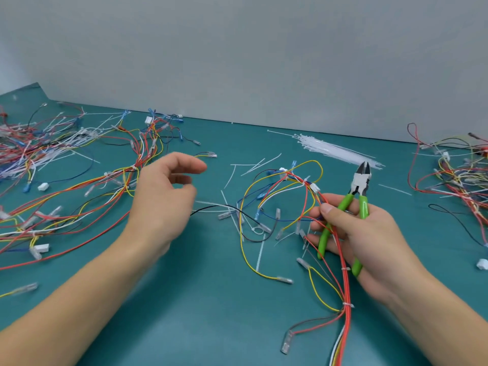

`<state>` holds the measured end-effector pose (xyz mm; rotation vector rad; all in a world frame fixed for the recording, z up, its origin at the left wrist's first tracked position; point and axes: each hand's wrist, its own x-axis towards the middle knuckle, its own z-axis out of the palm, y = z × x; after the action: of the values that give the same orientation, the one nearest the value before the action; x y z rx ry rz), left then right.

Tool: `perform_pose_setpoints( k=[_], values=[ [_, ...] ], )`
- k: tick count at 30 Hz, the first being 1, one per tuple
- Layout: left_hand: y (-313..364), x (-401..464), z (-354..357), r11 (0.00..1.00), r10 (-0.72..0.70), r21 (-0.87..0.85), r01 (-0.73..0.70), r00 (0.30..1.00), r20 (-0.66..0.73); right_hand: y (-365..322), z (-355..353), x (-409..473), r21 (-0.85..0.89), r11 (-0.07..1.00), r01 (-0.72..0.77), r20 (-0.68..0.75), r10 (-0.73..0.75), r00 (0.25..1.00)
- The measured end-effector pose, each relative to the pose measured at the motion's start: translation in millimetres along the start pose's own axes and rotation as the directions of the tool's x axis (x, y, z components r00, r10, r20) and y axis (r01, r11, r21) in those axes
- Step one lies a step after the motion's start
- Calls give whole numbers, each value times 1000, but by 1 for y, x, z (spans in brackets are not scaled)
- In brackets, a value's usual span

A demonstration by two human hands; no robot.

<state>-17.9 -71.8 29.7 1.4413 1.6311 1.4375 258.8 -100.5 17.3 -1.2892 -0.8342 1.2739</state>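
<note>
Several ties are already cinched on the harness (pixel 346 286). I count one (pixel 348 304) low on the red trunk, one a bit above it, and another up at the branch by the white plug. So I'd call this one mostly bundled. Going by the snipped tails (pixel 260 256) scattered on the table (pixel 211 326), trimming is well under way too. My guess at what's left is a tie or two on the loose upper loops, then cutting the excess.

Grip check: my right hand (pixel 369 239) is curled around the green handles of the cutters (pixel 360 180), and the thumb pins the red trunk against them. The cutters point up and away, with the blades just about together. My left hand (pixel 163 196) holds nothing; its fingers are loosely spread above the table and it's blurred.

The harness sits right of centre. Its trunk runs from the bottom edge up through my right hand, then fans out into yellow, red, white and blue loops that lie on the table. The clear-sleeved terminals dangle free and there's plenty of slack, so it looks floppy.

Fresh ties (pixel 332 150) lie in a bundle just beyond the cutters. There's a big heap of harnesses on the left (pixel 52 143) and another on the right (pixel 454 175). I can't tell which heap is finished.
</note>
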Motion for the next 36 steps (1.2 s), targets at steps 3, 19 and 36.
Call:
perform_pose_setpoints(
  k=[3,19,36],
  values=[
    [-4,1,2,995,-86,74,72,974,207,-1,-2,2,-23,1000,21,-9,-21,1000],
    [-12,-12,8,773,203,441,-456,837,508,-9,-8,6,-106,993,60,-66,-67,996],
    [1,17,-22,948,119,-319,13,913,391,-22,-6,-4,-180,953,242,17,-243,970]
  ],
)
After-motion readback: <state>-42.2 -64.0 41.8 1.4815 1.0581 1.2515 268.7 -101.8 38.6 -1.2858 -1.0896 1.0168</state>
